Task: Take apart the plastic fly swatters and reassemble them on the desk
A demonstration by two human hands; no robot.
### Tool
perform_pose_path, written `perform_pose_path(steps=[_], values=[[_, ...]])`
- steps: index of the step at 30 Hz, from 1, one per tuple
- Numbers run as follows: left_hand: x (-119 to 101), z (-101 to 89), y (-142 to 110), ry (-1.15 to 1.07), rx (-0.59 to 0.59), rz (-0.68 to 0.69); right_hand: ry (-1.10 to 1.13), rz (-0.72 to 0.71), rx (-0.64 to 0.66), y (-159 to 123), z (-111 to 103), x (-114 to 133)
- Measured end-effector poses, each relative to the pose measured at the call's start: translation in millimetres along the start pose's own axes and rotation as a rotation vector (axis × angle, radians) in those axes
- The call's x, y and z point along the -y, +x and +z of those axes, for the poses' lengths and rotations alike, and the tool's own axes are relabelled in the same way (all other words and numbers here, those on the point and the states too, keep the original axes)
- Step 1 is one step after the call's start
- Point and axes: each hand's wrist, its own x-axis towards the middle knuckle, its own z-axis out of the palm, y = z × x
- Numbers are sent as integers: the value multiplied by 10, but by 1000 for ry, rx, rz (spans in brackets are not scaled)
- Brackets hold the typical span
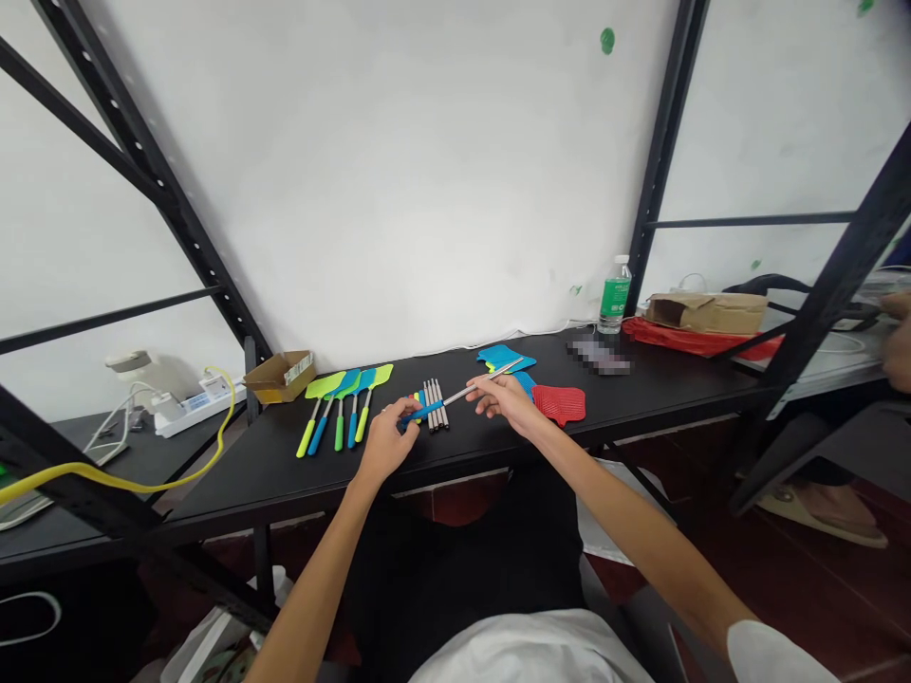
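My left hand (390, 434) is closed around the blue grip of a fly swatter handle (455, 396), which has a long silver rod. Thumb and fingers of my right hand (504, 396) pinch the rod toward its far end. Under the handle, several silver rods (436, 417) lie side by side on the black table (455, 455), partly hidden, with coloured grips beside them. Blue swatter heads (507, 355) and a red swatter head (560, 403) lie around my right hand. To the left, several green and blue fly swatters (340, 422) are lined up in a row.
A small open cardboard box (281, 377) sits at the table's back left. Toward the back right stands a water bottle (616, 296), near a blurred object (599, 355). A torn carton (704, 311) rests on red plastic (683, 337). Black shelf posts (665, 123) flank the table.
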Motion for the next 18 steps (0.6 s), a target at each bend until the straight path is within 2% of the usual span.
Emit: perform_pose_path(steps=[8,14,18], values=[[-28,-5,-23,13,4,21,-50,-42,10,-24,26,0],[-51,-8,-25,3,44,73,-117,-91,76,-13,41,-56],[-71,-21,-21,-38,73,53,-136,-112,121,-3,47,-89]])
